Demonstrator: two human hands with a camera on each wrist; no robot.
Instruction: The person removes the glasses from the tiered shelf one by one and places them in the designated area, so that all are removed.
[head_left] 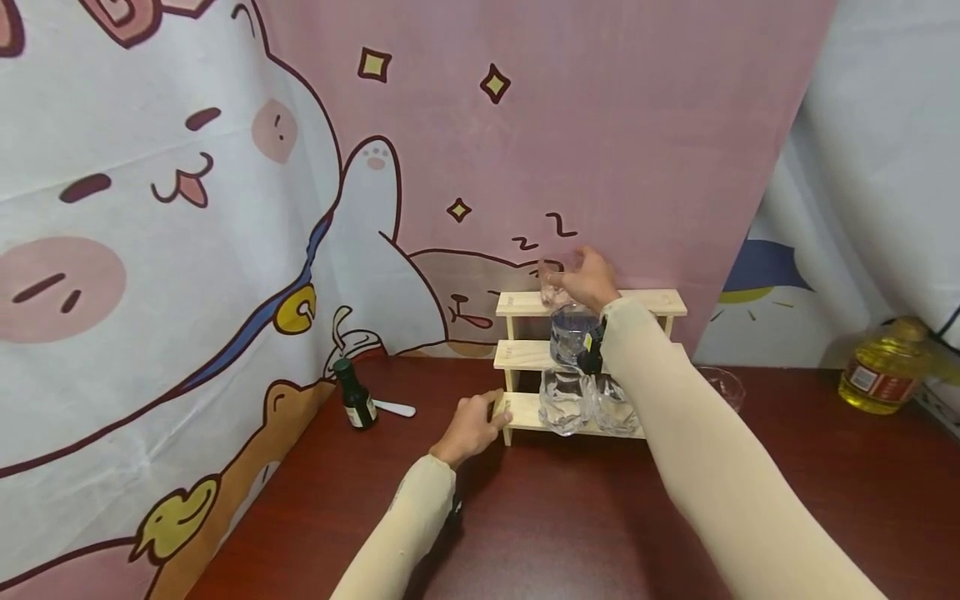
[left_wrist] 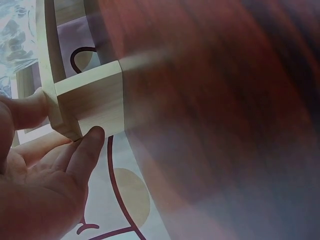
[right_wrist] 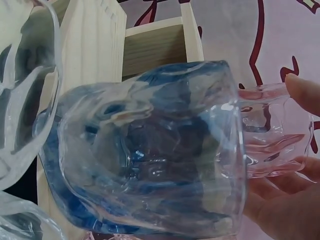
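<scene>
A three-tier wooden rack (head_left: 519,356) stands against the back wall. My left hand (head_left: 471,427) grips the left end of its lowest tier, thumb on one side and fingers on the other, as the left wrist view shows. Up at the top tier, my right hand (head_left: 590,281) holds a clear, pinkish glass (right_wrist: 272,131) between thumb and fingers. A bluish glass (right_wrist: 165,150) sits on the middle tier, partly covering the pinkish one in the right wrist view. Two clear wavy glasses, one at the left (head_left: 564,404) and one at the right (head_left: 615,408), stand on the lowest tier.
Right of the rack, a clear glass vessel (head_left: 727,387) is partly hidden by my right sleeve. A yellow oil bottle (head_left: 881,375) stands at the far right. To the left are a small dark bottle (head_left: 356,398) and a white-handled utensil (head_left: 395,408) on the brown table (head_left: 540,525).
</scene>
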